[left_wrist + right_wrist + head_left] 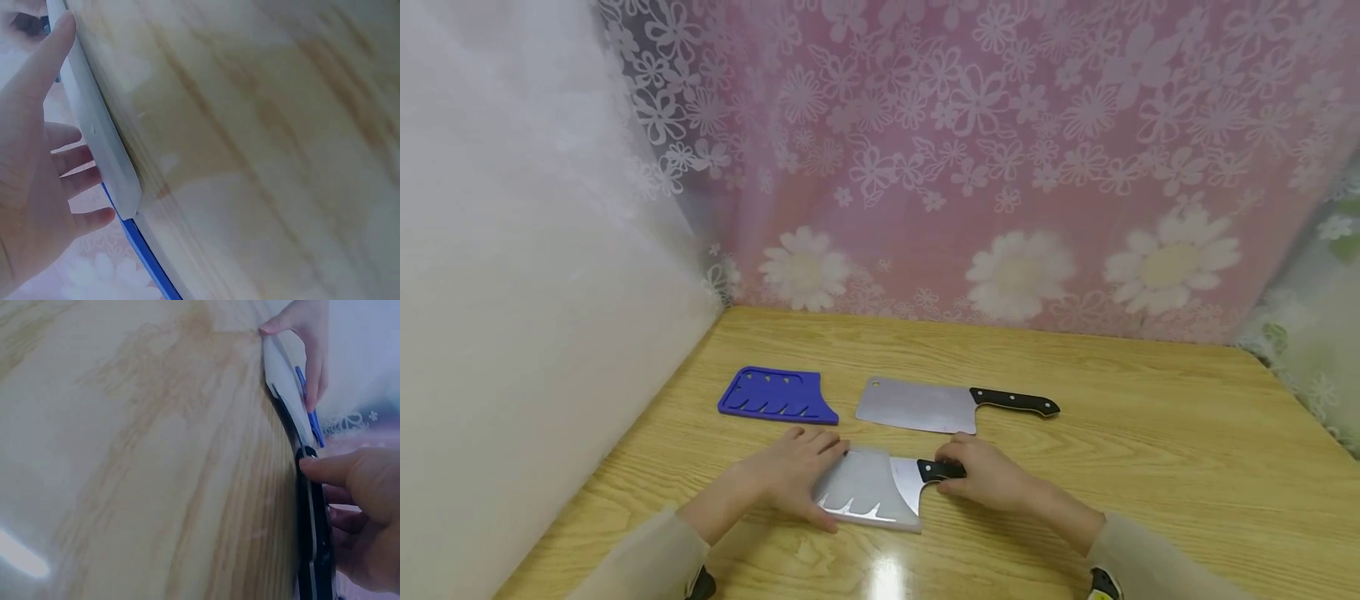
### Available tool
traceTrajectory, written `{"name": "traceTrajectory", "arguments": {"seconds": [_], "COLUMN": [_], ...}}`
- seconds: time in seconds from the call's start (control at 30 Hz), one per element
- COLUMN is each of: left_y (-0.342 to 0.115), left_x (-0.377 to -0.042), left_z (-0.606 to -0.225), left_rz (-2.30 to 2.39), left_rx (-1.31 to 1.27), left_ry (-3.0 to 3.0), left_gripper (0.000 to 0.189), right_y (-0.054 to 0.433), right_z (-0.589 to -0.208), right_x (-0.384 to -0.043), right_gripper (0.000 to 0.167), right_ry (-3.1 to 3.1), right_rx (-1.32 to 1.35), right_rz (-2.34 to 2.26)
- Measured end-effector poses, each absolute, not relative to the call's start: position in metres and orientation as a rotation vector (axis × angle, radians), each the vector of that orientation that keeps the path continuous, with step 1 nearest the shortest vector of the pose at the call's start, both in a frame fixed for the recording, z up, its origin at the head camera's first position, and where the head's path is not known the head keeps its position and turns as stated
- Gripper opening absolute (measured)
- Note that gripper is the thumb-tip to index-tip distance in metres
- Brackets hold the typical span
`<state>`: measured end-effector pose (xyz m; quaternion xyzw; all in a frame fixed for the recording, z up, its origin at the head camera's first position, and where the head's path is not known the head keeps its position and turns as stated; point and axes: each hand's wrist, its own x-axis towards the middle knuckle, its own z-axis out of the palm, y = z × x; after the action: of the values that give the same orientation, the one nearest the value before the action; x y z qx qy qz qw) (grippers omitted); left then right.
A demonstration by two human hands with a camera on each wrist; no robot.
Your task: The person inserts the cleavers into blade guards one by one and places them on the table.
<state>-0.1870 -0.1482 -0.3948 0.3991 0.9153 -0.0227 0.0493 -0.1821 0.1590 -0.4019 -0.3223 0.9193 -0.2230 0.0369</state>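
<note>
A cleaver [907,485] lies near the front of the table, most of its blade inside a translucent white blade cover [867,483]. My left hand [795,468] holds the cover at its left end, thumb along the near edge and fingers over the far side. Around the cleaver's black riveted handle, my right hand [988,473] has its thumb and fingers. The right wrist view shows the thumb pressed on that handle [312,534]. In the left wrist view the white cover [106,140] appears edge-on beside the left fingers.
Behind the hands, a blue slotted blade cover [784,394] lies flat at the left. To its right is a second, bare cleaver [917,405] with its black handle pointing right. A pink floral curtain [925,208] hangs behind the wood-grain table [1150,417]; white sheeting [550,275] borders the left.
</note>
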Motion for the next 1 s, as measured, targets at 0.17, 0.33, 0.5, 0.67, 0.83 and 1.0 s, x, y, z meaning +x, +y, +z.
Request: {"name": "traceTrajectory", "arguments": {"seconds": [0.17, 0.33, 0.5, 0.67, 0.83, 1.0], "left_y": [-0.158, -0.172, -0.188, -0.205, -0.216, -0.222], "left_x": [-0.187, -0.195, -0.21, -0.227, -0.245, -0.262], "left_z": [-0.392, -0.388, -0.383, -0.382, -0.383, -0.387], "left_rz": [0.073, 0.067, 0.042, 0.083, 0.155, 0.218], "left_rx": [1.185, 1.217, 1.154, 0.938, 0.737, 0.671], "left_ry": [2.847, 3.009, 3.16, 3.202, 3.179, 3.125], "left_gripper": [0.103, 0.092, 0.083, 0.08, 0.087, 0.1], "right_y": [0.178, 0.202, 0.227, 0.251, 0.267, 0.277], "right_z": [-0.401, -0.397, -0.391, -0.385, -0.381, -0.384], "right_x": [-0.185, -0.186, -0.192, -0.204, -0.217, -0.232], "right_gripper": [0.038, 0.037, 0.034, 0.034, 0.039, 0.047], "right_ry": [2.738, 2.769, 2.895, 3.014, 3.083, 3.037], "right_rx": [-0.933, -0.887, -0.858, -0.757, -0.654, -0.549], "right_rz": [-0.815, -0.924, -0.919, -0.925, -0.968, -1.046]}}
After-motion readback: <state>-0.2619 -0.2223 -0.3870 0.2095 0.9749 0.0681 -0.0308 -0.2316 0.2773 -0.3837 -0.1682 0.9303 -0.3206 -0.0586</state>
